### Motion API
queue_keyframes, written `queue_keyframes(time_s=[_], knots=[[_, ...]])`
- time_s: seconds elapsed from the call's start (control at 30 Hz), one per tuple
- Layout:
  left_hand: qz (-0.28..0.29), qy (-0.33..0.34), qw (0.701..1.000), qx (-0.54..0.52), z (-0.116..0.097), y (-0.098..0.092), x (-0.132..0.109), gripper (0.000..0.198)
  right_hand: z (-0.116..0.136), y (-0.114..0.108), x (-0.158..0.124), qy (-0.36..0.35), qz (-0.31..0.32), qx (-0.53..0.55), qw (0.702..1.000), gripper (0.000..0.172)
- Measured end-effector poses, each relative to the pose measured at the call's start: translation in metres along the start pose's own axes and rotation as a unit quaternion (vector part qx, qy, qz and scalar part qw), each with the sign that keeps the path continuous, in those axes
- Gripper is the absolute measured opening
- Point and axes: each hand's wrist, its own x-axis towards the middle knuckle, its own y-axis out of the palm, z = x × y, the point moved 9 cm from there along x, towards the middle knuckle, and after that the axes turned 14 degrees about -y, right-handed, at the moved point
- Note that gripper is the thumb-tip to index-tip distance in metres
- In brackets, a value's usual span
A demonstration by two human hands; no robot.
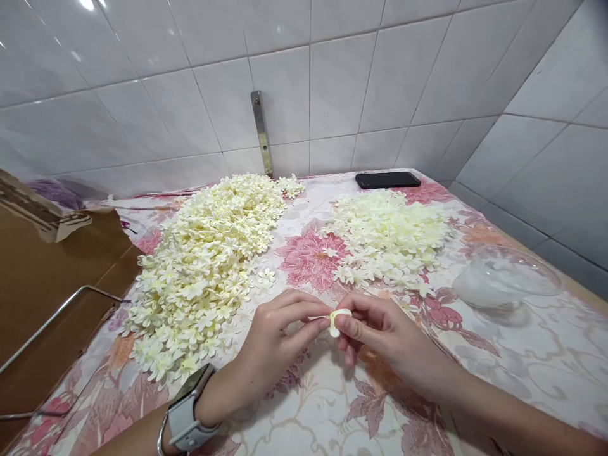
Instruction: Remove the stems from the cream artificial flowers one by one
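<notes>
Between my two hands, low in the middle of the head view, is a small cream artificial flower (334,322). My left hand (292,329) comes in from the left, its thumb and forefinger pinched at the flower's left side. From the right, my right hand (375,326) grips the petals between thumb and fingers. Fingertips hide part of the flower. Beyond my left hand lies a big heap of pale yellow flowers (213,247). A flatter, whiter pile of petals (389,234) spreads out past my right hand.
A clear bowl (508,278) with whitish contents stands at the right. A black phone (387,180) lies near the back edge. At the left is an open cardboard box (104,240) with a metal rod (52,323) beside it. A floral cloth (313,411) covers the table against a tiled wall.
</notes>
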Motion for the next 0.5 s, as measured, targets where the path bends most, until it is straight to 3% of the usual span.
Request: queue_keyframes(time_s=[0.1,0.17,0.23,0.33,0.43,0.5], knots=[[-0.027,0.037,0.999,-0.015,-0.003,-0.004,-0.002,0.016,-0.001,0.002,-0.002,-0.015,-0.009,0.038,0.999,0.032],[-0.043,0.074,0.996,-0.007,-0.008,-0.006,-0.005,0.017,0.000,0.005,-0.002,-0.026,0.011,0.045,0.999,0.039],[-0.050,0.099,0.994,0.016,-0.013,-0.005,-0.007,0.018,0.004,0.006,-0.001,-0.040,0.039,0.010,0.998,0.042],[-0.105,0.121,0.985,0.063,-0.022,-0.014,-0.013,0.019,0.006,0.003,0.001,-0.048,0.050,-0.048,0.996,0.032],[-0.175,0.102,0.976,0.076,-0.024,-0.031,-0.016,0.021,0.004,-0.001,0.002,-0.038,0.020,-0.033,0.999,0.034],[-0.183,0.060,0.980,0.058,-0.018,-0.037,-0.013,0.019,0.004,-0.001,0.001,-0.040,0.015,-0.033,0.999,0.034]])
